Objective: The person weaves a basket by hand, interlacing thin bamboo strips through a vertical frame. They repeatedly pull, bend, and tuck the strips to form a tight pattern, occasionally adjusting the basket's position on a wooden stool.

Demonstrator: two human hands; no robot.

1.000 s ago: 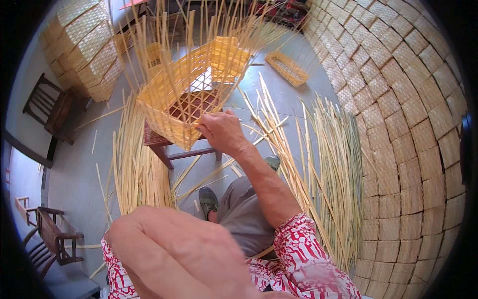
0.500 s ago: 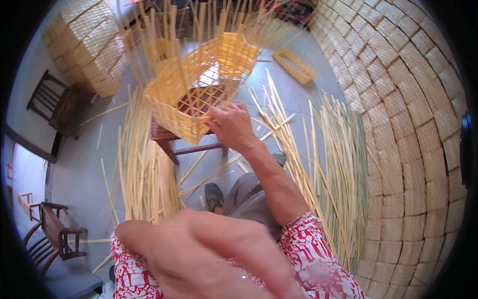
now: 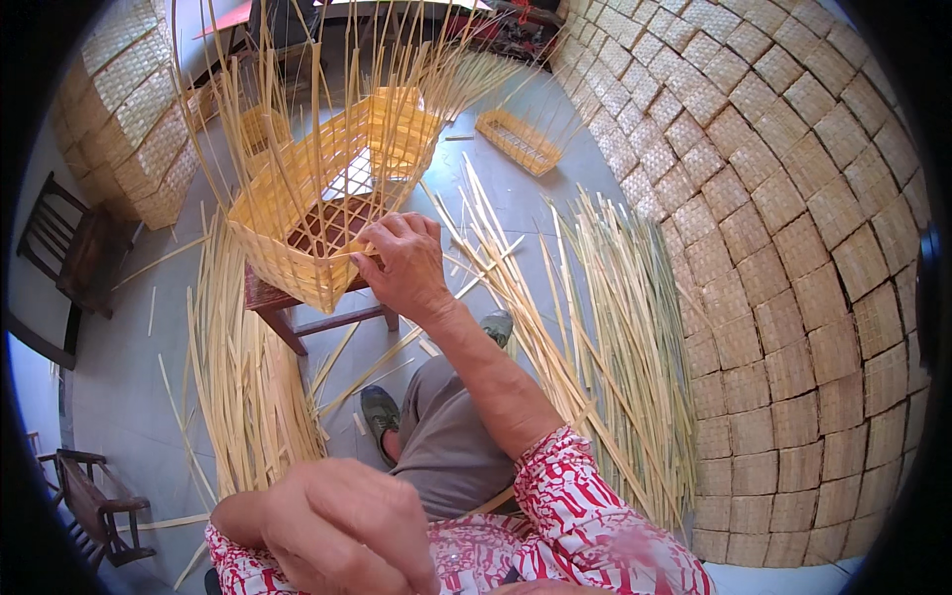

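An unfinished yellow woven basket [image 3: 283,218] with long upright strips rests on a reddish-brown wooden stool [image 3: 297,332]. My right hand [image 3: 402,263] grips the basket's near right corner, thumb and fingers bent around the woven edge. Low in the view, close to the camera, my left hand [image 3: 347,516] is curled with fingers bent; whatever it may hold is hidden.
Pale strips lie in long bundles left [image 3: 243,387] and right [image 3: 635,377] of my legs. A small rectangular woven piece [image 3: 521,139] is on the floor behind. Dark wooden chairs [image 3: 84,263] stand at left. Stacked woven panels [image 3: 773,297] cover the right side.
The view has shifted, so the basket appears further left. My left hand has moved down and left and looks smaller. My right hand stays on the basket's corner, its fingers slightly repositioned.
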